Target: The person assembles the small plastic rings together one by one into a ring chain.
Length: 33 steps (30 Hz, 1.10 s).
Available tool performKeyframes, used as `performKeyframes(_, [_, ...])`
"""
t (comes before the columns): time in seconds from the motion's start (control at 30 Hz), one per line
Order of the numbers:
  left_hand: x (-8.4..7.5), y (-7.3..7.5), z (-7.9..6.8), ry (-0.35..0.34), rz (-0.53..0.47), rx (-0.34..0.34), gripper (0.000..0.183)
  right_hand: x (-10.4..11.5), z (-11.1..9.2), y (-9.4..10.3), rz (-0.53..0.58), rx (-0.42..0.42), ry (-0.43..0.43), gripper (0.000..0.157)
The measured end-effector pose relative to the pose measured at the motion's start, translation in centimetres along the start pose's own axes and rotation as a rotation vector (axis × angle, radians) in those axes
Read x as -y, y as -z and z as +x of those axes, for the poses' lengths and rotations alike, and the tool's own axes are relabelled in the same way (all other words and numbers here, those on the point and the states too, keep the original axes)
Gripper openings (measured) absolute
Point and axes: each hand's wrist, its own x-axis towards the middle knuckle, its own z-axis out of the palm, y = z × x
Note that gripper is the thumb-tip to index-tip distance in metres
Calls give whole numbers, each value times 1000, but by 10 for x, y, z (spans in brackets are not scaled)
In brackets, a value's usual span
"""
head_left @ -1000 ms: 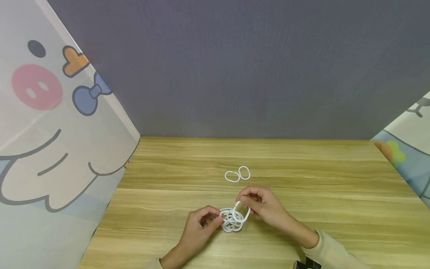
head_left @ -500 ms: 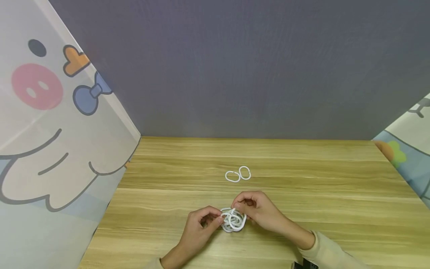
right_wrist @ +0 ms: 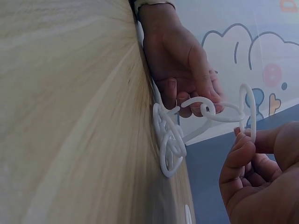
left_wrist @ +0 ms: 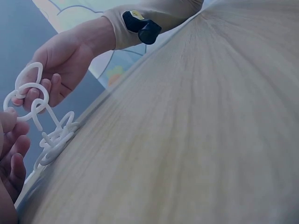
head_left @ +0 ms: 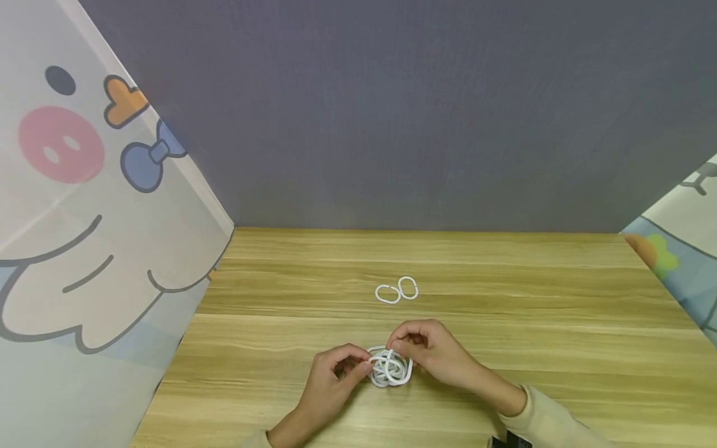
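Several white plastic C-shaped links lie in a heap [right_wrist: 170,144] on the table, with some raised above it between the hands. My left hand [head_left: 336,376] pinches one white link [right_wrist: 226,120] between thumb and forefinger at the heap's left side. My right hand [head_left: 434,348] pinches another link [right_wrist: 253,112], held upright, by thumb and fingertips at the right. In the right wrist view these two links pass through each other. A further link [right_wrist: 197,100] with a gap hooks through the left-hand one and leads down toward the heap.
Two more white links, one on the left [head_left: 389,302] and one on the right [head_left: 417,289], lie side by side on the wooden table [head_left: 532,298] beyond the hands. A grey panel [head_left: 426,124] rises behind the table. Cartoon-printed panels [head_left: 185,249] flank it.
My right hand has moved left and slightly nearer with its link, from beside the heap to over it, and that link now joins the left-hand one. My left hand stays nearly still.
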Motion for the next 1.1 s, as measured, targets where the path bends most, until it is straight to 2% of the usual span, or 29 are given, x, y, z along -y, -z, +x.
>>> performKeyframes(0.23, [0, 0, -1, 0, -4, 0, 3, -4, -1, 1, -21, -22, 1, 8])
performKeyframes(0.4, [-1, 0, 0, 12, -14, 6, 8, -10, 0, 6, -23, -59, 8, 12])
performKeyframes(0.53, [-3, 0, 0, 33, -3, -5, 3, -12, -1, 10, 21, -71, -9, 17])
performKeyframes(0.83, [-7, -1, 0, 69, 11, -28, 5, -15, -6, 16, 97, -72, -14, 25])
performKeyframes(1.1, [-5, -1, 0, 61, 3, -36, 7, -13, -10, 21, 150, -126, 14, 16])
